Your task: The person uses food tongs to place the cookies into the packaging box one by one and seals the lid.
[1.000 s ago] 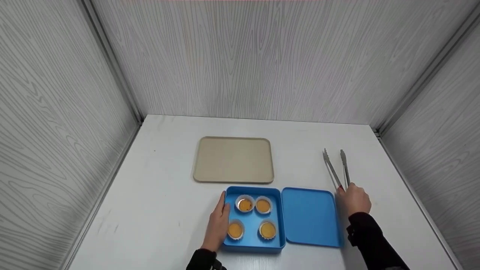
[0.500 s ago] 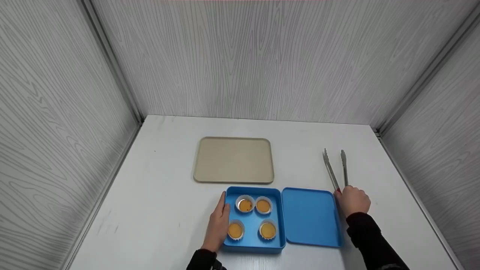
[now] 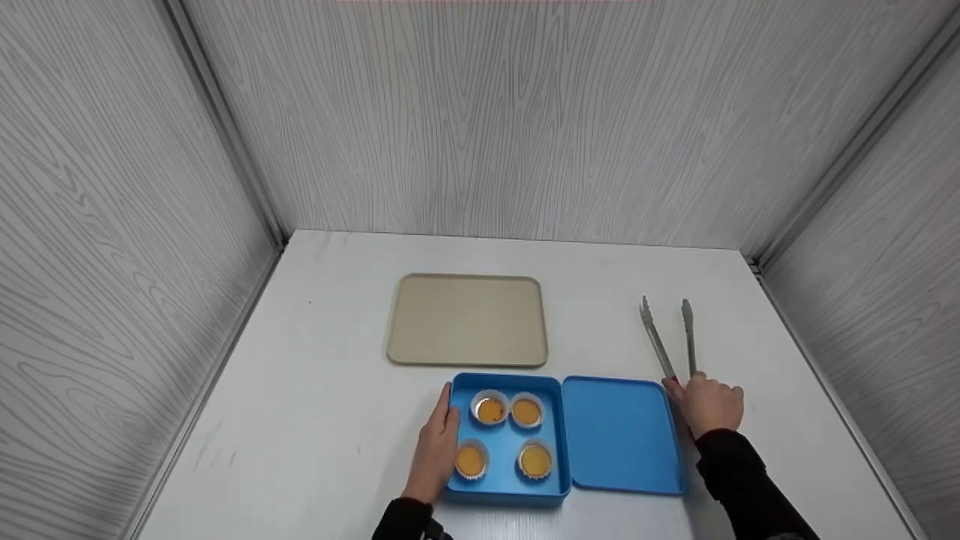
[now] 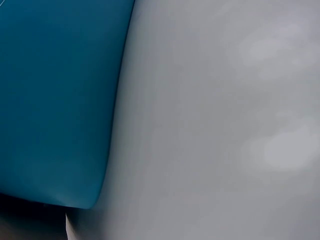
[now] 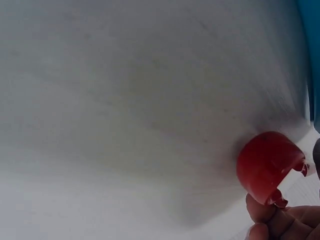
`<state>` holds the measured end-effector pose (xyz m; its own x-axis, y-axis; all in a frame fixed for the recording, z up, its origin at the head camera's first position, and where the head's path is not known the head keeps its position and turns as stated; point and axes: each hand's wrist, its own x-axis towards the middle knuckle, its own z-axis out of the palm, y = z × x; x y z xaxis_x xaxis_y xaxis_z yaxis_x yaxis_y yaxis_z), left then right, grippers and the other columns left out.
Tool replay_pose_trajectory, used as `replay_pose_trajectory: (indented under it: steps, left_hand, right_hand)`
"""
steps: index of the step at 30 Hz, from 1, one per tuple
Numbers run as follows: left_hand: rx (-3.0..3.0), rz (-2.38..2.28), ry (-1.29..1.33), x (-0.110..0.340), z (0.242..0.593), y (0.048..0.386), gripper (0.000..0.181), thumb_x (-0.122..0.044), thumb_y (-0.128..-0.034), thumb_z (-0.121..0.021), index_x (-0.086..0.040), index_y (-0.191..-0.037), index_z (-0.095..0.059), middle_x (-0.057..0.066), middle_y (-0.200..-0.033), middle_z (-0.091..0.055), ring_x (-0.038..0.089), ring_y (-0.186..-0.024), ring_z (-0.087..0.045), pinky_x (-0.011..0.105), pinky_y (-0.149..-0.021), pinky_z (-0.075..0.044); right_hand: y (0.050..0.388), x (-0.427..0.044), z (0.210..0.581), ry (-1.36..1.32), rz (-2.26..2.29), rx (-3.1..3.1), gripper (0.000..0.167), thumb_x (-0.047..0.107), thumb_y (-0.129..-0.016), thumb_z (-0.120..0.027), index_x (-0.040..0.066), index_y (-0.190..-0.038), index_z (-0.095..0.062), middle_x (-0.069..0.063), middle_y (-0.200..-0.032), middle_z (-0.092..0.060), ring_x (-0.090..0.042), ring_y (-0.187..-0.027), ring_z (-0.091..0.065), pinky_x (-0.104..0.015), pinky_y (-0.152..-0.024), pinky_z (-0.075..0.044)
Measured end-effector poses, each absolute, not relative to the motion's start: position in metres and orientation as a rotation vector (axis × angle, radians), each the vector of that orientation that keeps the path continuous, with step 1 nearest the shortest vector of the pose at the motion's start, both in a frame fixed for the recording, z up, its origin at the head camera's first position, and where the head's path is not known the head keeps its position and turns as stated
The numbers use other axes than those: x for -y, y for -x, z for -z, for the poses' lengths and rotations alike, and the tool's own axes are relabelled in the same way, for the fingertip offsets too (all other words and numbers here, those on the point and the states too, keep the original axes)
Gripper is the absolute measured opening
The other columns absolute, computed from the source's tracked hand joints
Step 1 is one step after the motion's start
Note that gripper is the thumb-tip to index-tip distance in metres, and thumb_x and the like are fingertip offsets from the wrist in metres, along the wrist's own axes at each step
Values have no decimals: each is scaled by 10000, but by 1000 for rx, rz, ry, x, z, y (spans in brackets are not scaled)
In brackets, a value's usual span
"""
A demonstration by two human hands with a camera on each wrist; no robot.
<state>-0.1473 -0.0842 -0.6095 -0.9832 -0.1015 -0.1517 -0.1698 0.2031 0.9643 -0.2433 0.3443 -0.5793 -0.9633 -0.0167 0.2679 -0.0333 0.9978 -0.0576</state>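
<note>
In the head view my left hand (image 3: pixel 433 450) holds the left wall of an open blue box (image 3: pixel 506 486), fingers along the outside and thumb over the rim. Several small yellow-orange tarts (image 3: pixel 535 460) in pale fluted cups sit inside it. My right hand (image 3: pixel 712 406) grips metal tongs (image 3: pixel 657 339) near their red grips, tips pointing away and spread apart with nothing between them. The right wrist view shows a red rounded end piece (image 5: pixel 267 165) by the fingers (image 5: pixel 287 222). The left wrist view shows the blue box's outer wall (image 4: pixel 55 100).
A flat blue lid (image 3: pixel 622 435) lies against the box's right side, between box and right hand. Behind the box is a beige tray (image 3: pixel 469 319) with nothing on it. Grey wood-grain panels (image 3: pixel 480 120) border the white table (image 3: pixel 300 420) at the back and sides.
The left tong arm has swung slightly left, so the tips stand a little wider apart. My right hand has shifted slightly. The left hand, box and tarts have not moved.
</note>
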Motion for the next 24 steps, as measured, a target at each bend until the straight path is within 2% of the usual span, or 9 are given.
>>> replay_pose_trajectory:
  steps: [5, 8, 11, 16, 21, 24]
  left_hand:
    - [-2396, -1931, 280, 84, 608, 147, 562, -275, -1125, -352, -98, -1640, -214, 99, -1684, -252, 289, -1561, -198, 509, -1263, -201]
    - [-2393, -1925, 287, 84, 607, 148, 563, -270, -1124, -353, -93, -1639, -213, 106, -1685, -250, 296, -1561, -198, 513, -1261, -203]
    - [-2392, -1920, 286, 84, 607, 148, 563, -275, -1125, -351, -93, -1640, -212, 105, -1685, -249, 296, -1561, -199, 514, -1261, -204]
    - [-2388, -1920, 275, 84, 608, 149, 564, -281, -1128, -344, -100, -1642, -202, 99, -1689, -240, 295, -1563, -193, 515, -1264, -194]
    - [-2383, -1929, 276, 84, 608, 149, 561, -275, -1128, -346, -103, -1643, -203, 97, -1690, -237, 295, -1563, -189, 514, -1265, -190]
    - [-2383, -1928, 282, 84, 608, 149, 561, -276, -1128, -348, -102, -1642, -207, 98, -1689, -241, 295, -1563, -191, 513, -1265, -191]
  right_hand:
    - [242, -344, 582, -17, -130, 2806, 551, 385, -1012, -614, -151, -886, -610, -316, -657, -625, -503, -645, -629, -653, -673, -494]
    - [240, -344, 584, -83, -148, 2712, 467, 311, -985, -667, -149, -1067, -644, -345, -815, -656, -527, -764, -628, -653, -694, -499]
    - [234, -342, 583, -182, -157, 2619, 438, 237, -941, -730, -109, -1202, -662, -334, -915, -624, -508, -827, -595, -610, -684, -500]
    - [218, -331, 576, -367, -207, 2609, 458, 171, -903, -773, -40, -1292, -655, -241, -996, -574, -410, -899, -550, -530, -724, -485]
    - [202, -318, 571, -603, -191, 2636, 537, 183, -865, -823, 11, -1344, -649, -207, -1141, -617, -387, -1061, -597, -538, -855, -546]
    - [195, -312, 572, -688, -183, 2638, 562, 224, -863, -833, 39, -1361, -650, -191, -1193, -628, -370, -1104, -611, -542, -914, -551]
